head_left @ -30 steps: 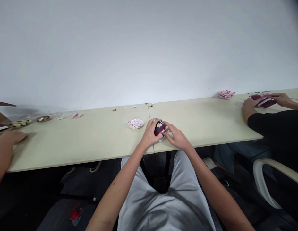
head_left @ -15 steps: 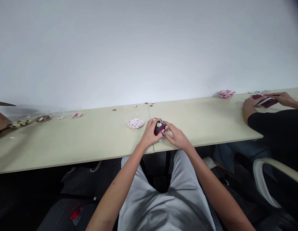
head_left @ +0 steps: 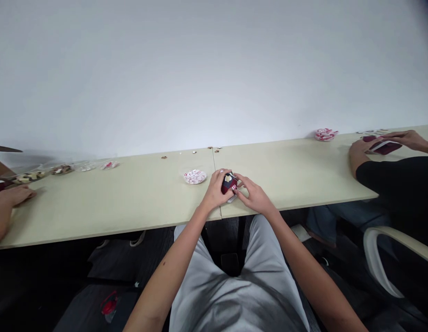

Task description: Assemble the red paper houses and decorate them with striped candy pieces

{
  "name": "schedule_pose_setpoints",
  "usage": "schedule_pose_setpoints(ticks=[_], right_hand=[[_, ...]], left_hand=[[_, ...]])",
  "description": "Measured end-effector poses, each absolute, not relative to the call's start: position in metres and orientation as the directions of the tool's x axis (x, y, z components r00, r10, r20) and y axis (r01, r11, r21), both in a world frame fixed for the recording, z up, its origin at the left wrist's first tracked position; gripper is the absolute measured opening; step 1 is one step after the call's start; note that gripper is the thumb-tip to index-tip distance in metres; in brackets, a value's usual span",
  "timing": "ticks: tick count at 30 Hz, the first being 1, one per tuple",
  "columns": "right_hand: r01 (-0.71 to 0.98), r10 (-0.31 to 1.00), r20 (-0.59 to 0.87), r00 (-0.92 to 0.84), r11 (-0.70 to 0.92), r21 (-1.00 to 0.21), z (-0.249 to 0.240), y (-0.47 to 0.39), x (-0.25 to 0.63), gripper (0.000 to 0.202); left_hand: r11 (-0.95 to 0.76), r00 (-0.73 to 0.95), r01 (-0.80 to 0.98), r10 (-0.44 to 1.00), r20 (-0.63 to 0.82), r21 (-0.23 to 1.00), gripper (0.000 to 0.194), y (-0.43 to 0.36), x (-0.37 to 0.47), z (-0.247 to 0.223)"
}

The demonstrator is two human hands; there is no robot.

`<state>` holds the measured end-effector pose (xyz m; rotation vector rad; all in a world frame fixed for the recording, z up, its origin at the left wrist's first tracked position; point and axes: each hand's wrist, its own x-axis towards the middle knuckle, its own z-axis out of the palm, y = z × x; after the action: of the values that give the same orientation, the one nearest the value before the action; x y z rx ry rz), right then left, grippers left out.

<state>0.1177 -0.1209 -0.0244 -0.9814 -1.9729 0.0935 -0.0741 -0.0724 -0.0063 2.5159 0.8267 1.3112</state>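
Close to the table's front edge, my left hand [head_left: 216, 190] is wrapped around a small dark red and navy object [head_left: 226, 185], whose exact kind I cannot make out. A cream flower-like shape [head_left: 228, 178] shows on its upper face. At its right side my right hand [head_left: 251, 193] has thumb and fingers bent together at a small red-and-white striped piece [head_left: 234, 187], which lies against the object. The fingers partly cover both. Left of my hands stands a clear bowl of small white-and-red pieces [head_left: 195, 177].
Several small brown and white bits [head_left: 217, 150] lie along the wall. Clear containers [head_left: 85, 167] line the back left, near a co-worker's hand [head_left: 18, 195]. On the right, another co-worker's hands [head_left: 405, 139] hold a dark red object, near a bowl of red-and-white pieces [head_left: 326, 134].
A co-worker's hand and forearm have come onto the table at the far left. My own hands have hardly moved and stay on the dark red and navy object.
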Motion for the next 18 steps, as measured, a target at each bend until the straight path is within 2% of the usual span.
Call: schedule_pose_setpoints(ticks=[10, 18], right_hand=[[0.672, 0.706, 0.664, -0.247, 0.619, -0.408, -0.0219, -0.1240, 0.1180, 0.057], [0.681, 0.680, 0.689, -0.252, 0.630, -0.372, -0.0283, -0.1190, 0.1191, 0.058]], left_hand=[[-0.822, 0.450, 0.403, 0.561, 0.695, 0.402, 0.061, -0.0741, -0.0750, -0.0063], [-0.827, 0.451, 0.415, 0.550, 0.703, 0.381, 0.061, -0.0751, -0.0748, -0.0059]])
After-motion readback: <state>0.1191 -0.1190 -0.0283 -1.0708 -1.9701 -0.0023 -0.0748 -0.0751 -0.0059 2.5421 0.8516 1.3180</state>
